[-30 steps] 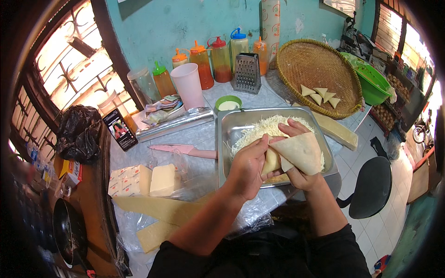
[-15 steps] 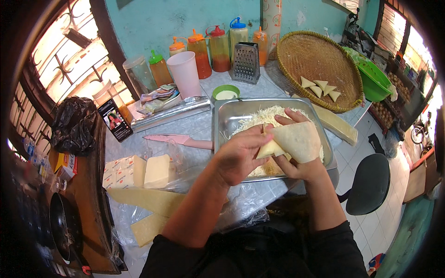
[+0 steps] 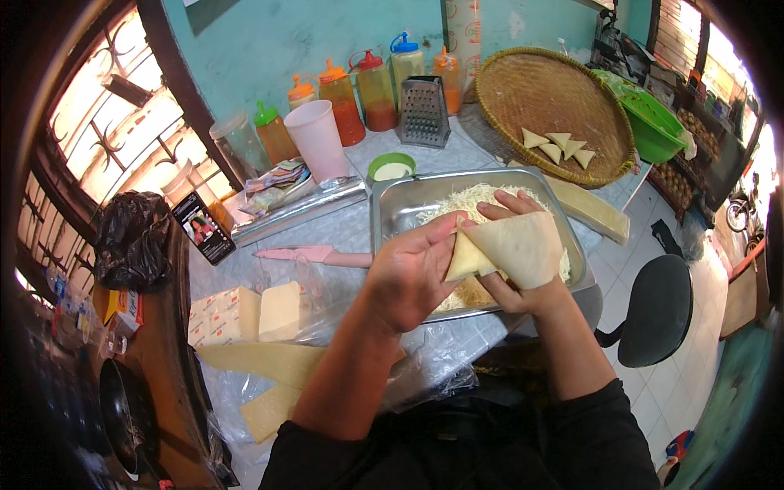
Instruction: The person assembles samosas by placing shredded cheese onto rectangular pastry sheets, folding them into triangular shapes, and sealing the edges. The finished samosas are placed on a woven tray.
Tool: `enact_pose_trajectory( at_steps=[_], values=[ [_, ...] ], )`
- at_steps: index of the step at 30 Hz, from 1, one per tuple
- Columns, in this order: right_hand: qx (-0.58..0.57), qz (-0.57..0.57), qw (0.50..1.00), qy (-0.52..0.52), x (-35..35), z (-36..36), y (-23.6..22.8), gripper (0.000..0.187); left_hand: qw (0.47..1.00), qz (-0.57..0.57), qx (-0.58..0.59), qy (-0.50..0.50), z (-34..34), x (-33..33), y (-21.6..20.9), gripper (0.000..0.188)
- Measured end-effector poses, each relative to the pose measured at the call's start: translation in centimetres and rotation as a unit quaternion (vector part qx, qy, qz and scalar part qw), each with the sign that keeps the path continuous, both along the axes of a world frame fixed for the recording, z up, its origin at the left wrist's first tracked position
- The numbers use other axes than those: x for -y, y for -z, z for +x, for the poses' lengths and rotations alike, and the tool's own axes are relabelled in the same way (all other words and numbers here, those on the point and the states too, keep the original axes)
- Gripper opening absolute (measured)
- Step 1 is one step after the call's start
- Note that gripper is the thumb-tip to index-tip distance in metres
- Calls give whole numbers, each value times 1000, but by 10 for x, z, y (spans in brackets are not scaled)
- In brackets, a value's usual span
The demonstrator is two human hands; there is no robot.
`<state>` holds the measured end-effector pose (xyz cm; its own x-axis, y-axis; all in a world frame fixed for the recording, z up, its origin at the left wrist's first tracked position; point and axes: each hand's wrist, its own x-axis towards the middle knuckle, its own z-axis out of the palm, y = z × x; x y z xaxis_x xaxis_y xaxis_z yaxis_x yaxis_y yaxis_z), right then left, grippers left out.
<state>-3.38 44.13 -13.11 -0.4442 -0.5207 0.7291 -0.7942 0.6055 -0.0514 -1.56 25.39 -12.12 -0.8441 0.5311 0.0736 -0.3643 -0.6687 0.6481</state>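
Note:
Over the steel tray, my two hands hold a thin pale pastry sheet. One end of it is folded into a small triangular pocket. My left hand grips the folded edge between its fingertips and thumb. The sheet drapes across my right hand, whose fingers curl behind and under it, hiding part of them. Below both hands lies the rectangular steel tray with pale grated cheese and a brownish patch near its front. Whether the pocket holds filling is hidden.
Left lie a pink knife, a cheese block, pastry strips and a propped phone. Behind stand a grater, sauce bottles, a pink cup and a green bowl. A woven tray bears several folded triangles.
My left fingers have shifted up along the fold and opened out a little. The triangular pocket now shows more fully. The whole view has tilted slightly.

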Motion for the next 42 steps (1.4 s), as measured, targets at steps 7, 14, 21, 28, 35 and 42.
enact_pose_trajectory(
  at_steps=[7, 14, 21, 28, 35, 42],
  values=[
    [602, -457, 613, -229, 7, 1, 11, 39, 985, -159, -59, 18, -10, 8, -1, 46],
    [693, -346, 575, -264, 16, 5, 13, 37, 962, -240, -126, 24, -4, 9, -2, 33],
    [645, -260, 679, -234, 10, -3, 18, 40, 964, -237, -109, -50, -9, 8, -1, 28],
    [524, -182, 830, -59, -14, -17, 5, 25, 958, -202, -27, -203, -13, -5, 9, 27],
    [-68, -100, 993, 7, 10, 2, 4, 29, 954, -189, 5, -233, -20, -7, 25, 26],
    [-65, -51, 996, 19, 41, 22, 8, 38, 987, -41, 26, -155, -28, 4, 28, 29]
  ],
)
